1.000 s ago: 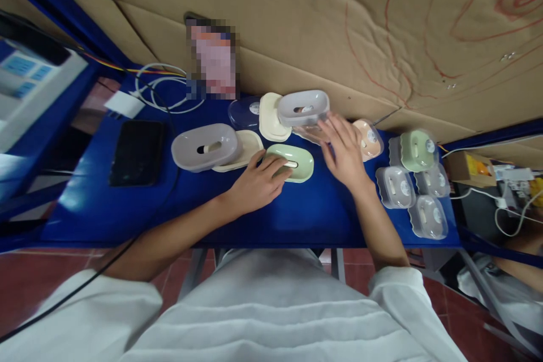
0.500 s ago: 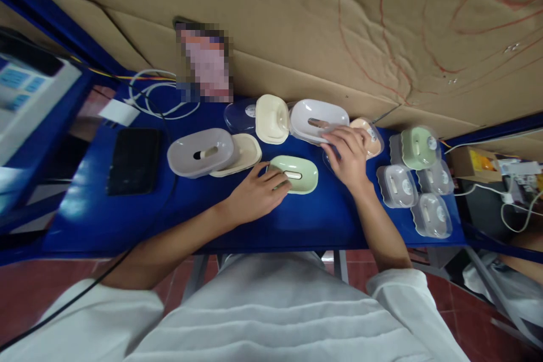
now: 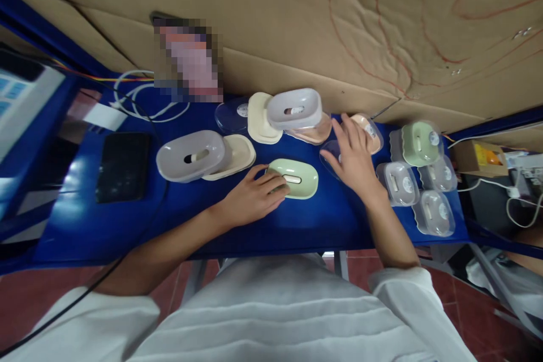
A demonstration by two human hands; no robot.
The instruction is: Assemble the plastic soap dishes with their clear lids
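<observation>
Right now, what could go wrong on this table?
1. The farther grey dish overlaps a cream piece and a peach piece; if stacked loosely, a bump could slide it.
2. The right hand is spread close to a clear piece that blends into the blue table; it might get knocked.
3. The left hand is at one end of the green dish; pressing there might tip it.

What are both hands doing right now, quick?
Left hand: over the left end of the light green oval plastic dish; can't tell whether gripping.
Right hand: open, spread, nothing visibly held.
</observation>
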